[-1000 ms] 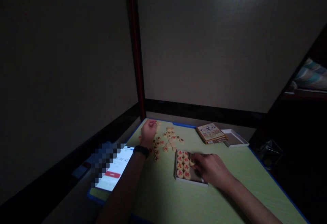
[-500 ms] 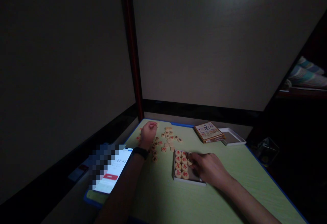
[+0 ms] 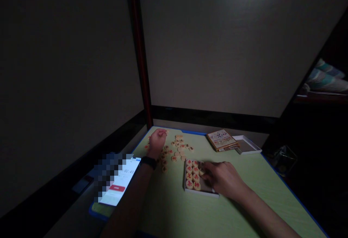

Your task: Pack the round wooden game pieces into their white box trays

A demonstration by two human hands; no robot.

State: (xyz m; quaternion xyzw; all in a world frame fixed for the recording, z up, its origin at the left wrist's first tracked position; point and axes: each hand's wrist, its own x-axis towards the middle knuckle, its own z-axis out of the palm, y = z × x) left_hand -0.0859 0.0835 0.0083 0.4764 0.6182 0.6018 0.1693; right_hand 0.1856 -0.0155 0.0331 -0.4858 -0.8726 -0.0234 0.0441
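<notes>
My right hand reaches into a shallow white box, thumb and fingers closed at a round wooden Chinese chess piece in its third column. Two columns of pieces with red characters lie face up in the left of the box. My left hand, with a dark band on its wrist, is curled closed over the far left of the table, beside scattered Chinese chess pieces. What its fingers hold, if anything, is hidden.
On the green table with a blue edge, a phone showing a timer lies at the left. A printed game box and a white lid are at the back right. Walls stand behind and to the left.
My hands stay in nearly the same places, the right one still at the piece in the box. The phone timer has advanced by a second.
</notes>
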